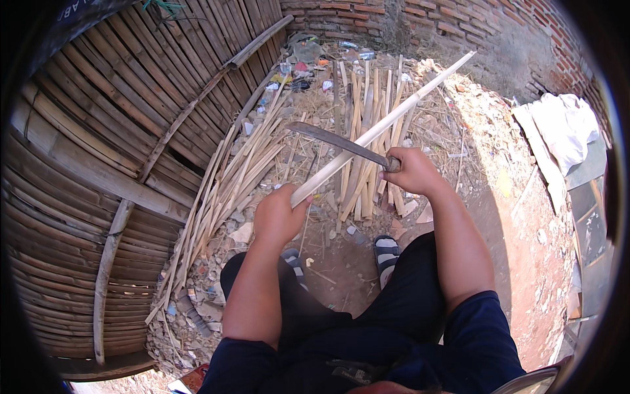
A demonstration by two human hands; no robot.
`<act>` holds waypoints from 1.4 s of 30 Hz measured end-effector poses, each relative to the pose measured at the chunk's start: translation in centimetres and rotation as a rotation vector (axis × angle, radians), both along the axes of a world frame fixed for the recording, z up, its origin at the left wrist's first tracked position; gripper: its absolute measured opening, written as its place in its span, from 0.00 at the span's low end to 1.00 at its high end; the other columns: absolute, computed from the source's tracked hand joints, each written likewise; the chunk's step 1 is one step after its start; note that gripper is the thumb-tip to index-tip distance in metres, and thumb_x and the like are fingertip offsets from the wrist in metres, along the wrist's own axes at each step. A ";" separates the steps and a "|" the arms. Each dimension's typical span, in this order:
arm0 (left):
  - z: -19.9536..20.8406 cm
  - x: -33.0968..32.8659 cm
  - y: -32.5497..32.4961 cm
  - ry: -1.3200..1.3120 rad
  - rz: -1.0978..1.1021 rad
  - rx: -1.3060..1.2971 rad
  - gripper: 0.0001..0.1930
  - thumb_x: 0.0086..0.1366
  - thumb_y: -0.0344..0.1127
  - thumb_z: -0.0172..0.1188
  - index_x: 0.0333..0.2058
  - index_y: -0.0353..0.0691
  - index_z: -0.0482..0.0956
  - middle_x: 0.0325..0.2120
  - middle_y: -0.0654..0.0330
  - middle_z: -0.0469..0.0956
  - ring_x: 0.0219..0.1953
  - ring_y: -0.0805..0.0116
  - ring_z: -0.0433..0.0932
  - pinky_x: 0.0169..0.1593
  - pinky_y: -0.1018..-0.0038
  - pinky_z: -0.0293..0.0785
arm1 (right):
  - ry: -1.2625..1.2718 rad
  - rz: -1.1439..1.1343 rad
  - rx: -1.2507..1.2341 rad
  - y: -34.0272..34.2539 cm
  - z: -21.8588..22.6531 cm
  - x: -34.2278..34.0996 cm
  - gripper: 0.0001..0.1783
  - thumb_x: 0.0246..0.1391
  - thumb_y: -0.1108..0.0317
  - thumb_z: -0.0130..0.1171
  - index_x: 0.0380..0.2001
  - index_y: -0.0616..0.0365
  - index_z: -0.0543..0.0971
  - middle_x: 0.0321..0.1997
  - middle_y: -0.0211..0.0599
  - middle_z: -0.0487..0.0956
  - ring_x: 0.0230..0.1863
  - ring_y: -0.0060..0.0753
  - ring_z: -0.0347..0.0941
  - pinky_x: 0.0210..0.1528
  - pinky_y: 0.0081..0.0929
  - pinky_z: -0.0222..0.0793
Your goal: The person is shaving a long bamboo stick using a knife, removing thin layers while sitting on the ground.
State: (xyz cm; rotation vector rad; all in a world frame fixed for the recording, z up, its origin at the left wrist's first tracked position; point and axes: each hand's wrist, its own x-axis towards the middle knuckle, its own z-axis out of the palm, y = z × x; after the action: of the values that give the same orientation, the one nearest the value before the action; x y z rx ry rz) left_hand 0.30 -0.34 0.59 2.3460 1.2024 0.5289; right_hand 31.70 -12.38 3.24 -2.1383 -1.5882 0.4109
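Above the littered ground between my knees, my left hand (277, 213) is closed around the near end of a long pale strip (394, 119), which slants away to the far right. My right hand (415, 172), on the right side, grips the handle of a machete (321, 135). Its dark, curved blade points left and crosses the strip; I cannot tell whether the two touch. Beyond my hands, a middle pile (364, 164) of narrow strips lies lengthwise on the ground. To the left, a looser pile (230, 174) of thin strips runs beside a slatted wall (131, 85). A brick wall (453, 29) closes the far side. On the right, white cloth (567, 128) lies bunched in sunlight. Near me, striped sandals (387, 253) show on my feet, below dark trousers (407, 282).
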 end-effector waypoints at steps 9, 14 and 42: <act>-0.5 -0.2 0.2 -0.003 -0.011 0.026 0.17 0.67 0.47 0.71 0.42 0.38 0.86 0.28 0.47 0.85 0.33 0.45 0.85 0.39 0.54 0.78 | -0.036 0.137 0.052 0.7 -0.8 -2.0 0.20 0.48 0.57 0.80 0.36 0.59 0.83 0.27 0.52 0.81 0.33 0.58 0.81 0.37 0.47 0.73; -0.4 -0.1 0.0 -0.026 -0.003 0.004 0.17 0.67 0.48 0.71 0.42 0.38 0.86 0.28 0.47 0.85 0.32 0.45 0.85 0.38 0.55 0.78 | 0.038 0.055 0.086 0.3 -1.1 -0.1 0.21 0.48 0.57 0.80 0.36 0.60 0.83 0.28 0.52 0.81 0.34 0.56 0.81 0.38 0.46 0.73; -0.4 -0.2 0.2 0.007 -0.010 0.061 0.19 0.67 0.49 0.72 0.43 0.37 0.86 0.29 0.45 0.85 0.34 0.42 0.85 0.40 0.53 0.78 | -0.018 0.061 -0.041 0.5 -0.3 -1.2 0.24 0.50 0.54 0.78 0.44 0.59 0.85 0.36 0.54 0.85 0.43 0.60 0.83 0.46 0.49 0.77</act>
State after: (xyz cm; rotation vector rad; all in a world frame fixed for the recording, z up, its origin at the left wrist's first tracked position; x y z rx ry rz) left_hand 0.11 -0.15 0.16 2.4052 1.1934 0.5615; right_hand 30.49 -11.84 2.98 -2.1334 -1.6717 0.4484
